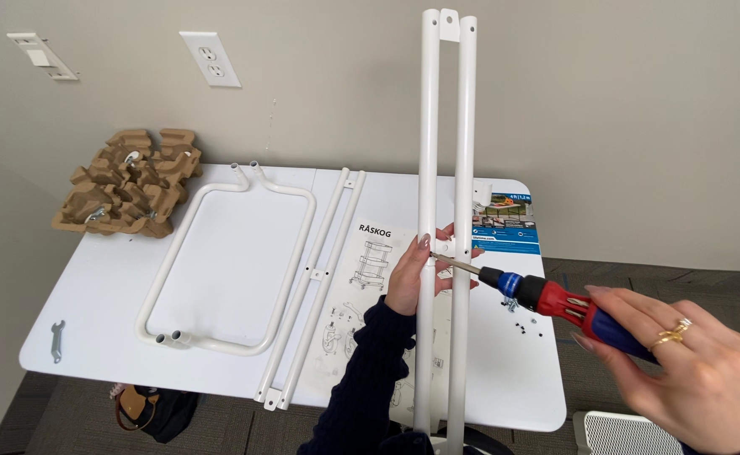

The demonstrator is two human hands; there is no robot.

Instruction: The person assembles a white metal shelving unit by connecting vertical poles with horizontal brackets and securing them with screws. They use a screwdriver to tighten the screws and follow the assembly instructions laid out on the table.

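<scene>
Around the upright post point(428, 168), left fingers point(409, 270) closed.

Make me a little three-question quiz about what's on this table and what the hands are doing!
1. True or false: the right hand holds a screwdriver with a red and blue handle.
2. What does the left hand grip?
A. the wrench
B. the upright white post
C. the cardboard tray
3. Fill in: the small wrench lies near the table's front ____ corner.

Key
1. True.
2. B: its fingers wrap the post, a pair of white tubes standing upright. The cardboard tray sits untouched at the table's far left corner.
3. Left.
</scene>
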